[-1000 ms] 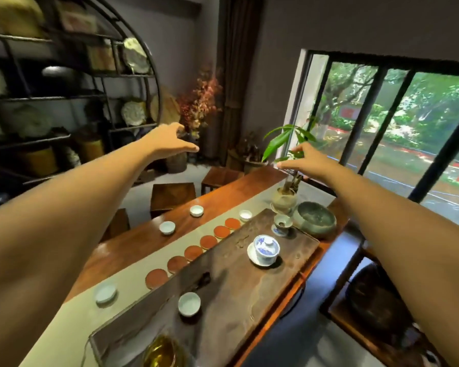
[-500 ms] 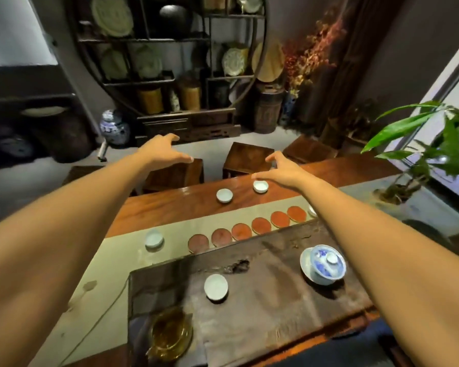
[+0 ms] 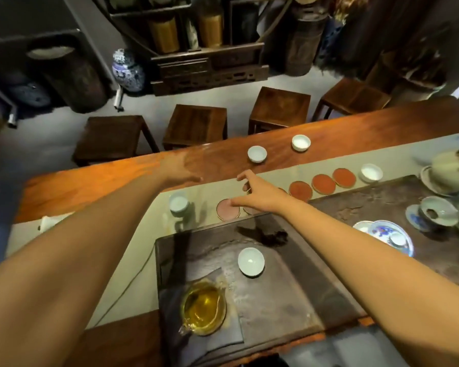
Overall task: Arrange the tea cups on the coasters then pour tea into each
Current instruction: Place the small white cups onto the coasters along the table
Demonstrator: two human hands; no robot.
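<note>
Head view: both hands spread, empty; right hand above coasters, left hand nr cup.

Grey floor; wooden stools; dark shelving.

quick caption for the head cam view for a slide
Both hands, left and right, reach empty over a row of red coasters; no tea cup sits on one yet.
</note>
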